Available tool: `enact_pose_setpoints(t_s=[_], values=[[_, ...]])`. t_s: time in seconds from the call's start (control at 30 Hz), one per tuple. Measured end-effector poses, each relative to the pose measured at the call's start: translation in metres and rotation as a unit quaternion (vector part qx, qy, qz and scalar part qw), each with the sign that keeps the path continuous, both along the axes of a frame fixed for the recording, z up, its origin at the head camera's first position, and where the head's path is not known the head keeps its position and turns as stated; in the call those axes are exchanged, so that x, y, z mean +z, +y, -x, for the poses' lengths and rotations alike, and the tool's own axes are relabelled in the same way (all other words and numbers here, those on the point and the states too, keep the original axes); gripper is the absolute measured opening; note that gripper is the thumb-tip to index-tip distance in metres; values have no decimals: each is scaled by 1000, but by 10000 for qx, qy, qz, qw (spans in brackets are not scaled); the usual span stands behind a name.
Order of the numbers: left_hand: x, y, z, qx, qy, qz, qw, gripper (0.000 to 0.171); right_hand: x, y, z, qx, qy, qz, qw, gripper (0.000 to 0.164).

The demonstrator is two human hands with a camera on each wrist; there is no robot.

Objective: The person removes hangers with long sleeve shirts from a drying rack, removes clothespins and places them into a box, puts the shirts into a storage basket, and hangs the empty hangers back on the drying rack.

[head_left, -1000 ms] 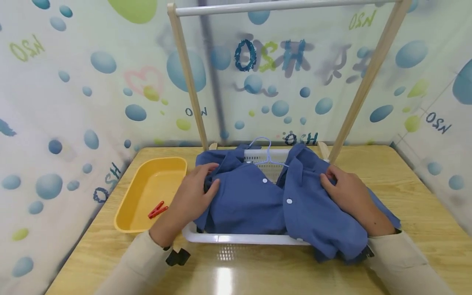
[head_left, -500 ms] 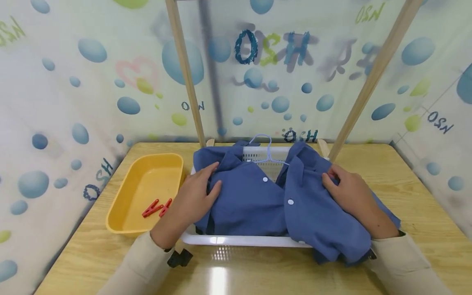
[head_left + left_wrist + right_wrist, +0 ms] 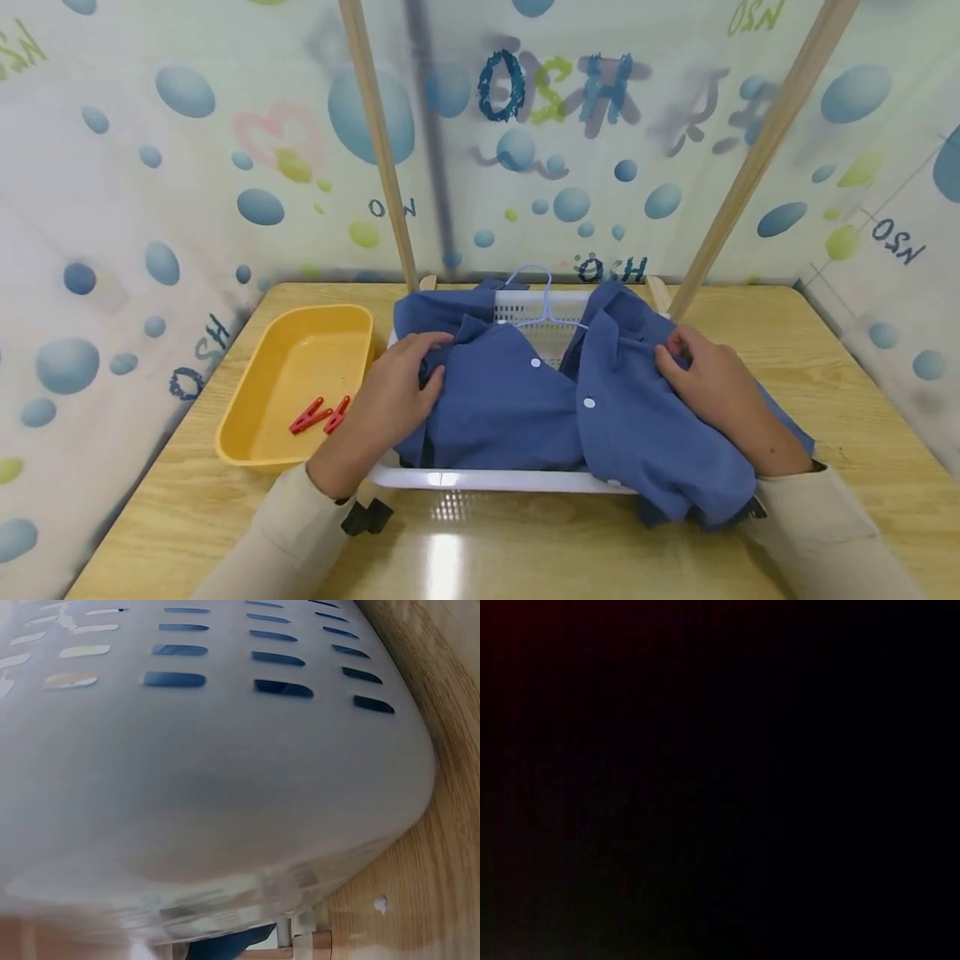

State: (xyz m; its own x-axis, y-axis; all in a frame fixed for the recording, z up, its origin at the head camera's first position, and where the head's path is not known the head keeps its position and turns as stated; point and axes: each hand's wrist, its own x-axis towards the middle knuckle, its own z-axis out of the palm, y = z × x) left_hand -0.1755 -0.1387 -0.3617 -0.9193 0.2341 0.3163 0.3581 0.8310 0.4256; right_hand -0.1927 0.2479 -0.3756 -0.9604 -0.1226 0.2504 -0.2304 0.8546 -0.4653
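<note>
A blue button-up shirt (image 3: 502, 400) lies in and over the white basket (image 3: 495, 481) in the head view, its right part draping over the front rim. A pale blue hanger (image 3: 547, 307) shows in its open collar, hook upward. My left hand (image 3: 397, 387) grips the shirt at its left side, thumb on the cloth and index finger stretched along the shoulder; the other fingers are hidden. On the right side, my right hand (image 3: 708, 375) pinches the shirt near the shoulder between thumb and fingers. The left wrist view shows the slotted basket wall (image 3: 210, 757); the right wrist view is dark.
To the left, a yellow tray (image 3: 247, 400) holds red clothespins (image 3: 310, 416), partly hidden by my left forearm. Wooden posts (image 3: 382, 150) of a rack rise behind the basket on both sides. All stand on a wooden table (image 3: 825, 367) against a patterned wall.
The head view has tipped downward, taking the rack's top bar out of sight and showing more clothespins. Both hands stay on the shirt with only slight shifts.
</note>
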Motion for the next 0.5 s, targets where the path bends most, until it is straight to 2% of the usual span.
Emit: enact_pose_setpoints(t_s=[0.27, 0.5], values=[[-2, -2, 0, -17, 316, -199, 9993, 42, 0, -2, 0, 20, 342, -46, 9994, 23], [-1, -1, -1, 77, 410, -358, 9985, 37, 1, -4, -3, 92, 740, -223, 9970, 22]])
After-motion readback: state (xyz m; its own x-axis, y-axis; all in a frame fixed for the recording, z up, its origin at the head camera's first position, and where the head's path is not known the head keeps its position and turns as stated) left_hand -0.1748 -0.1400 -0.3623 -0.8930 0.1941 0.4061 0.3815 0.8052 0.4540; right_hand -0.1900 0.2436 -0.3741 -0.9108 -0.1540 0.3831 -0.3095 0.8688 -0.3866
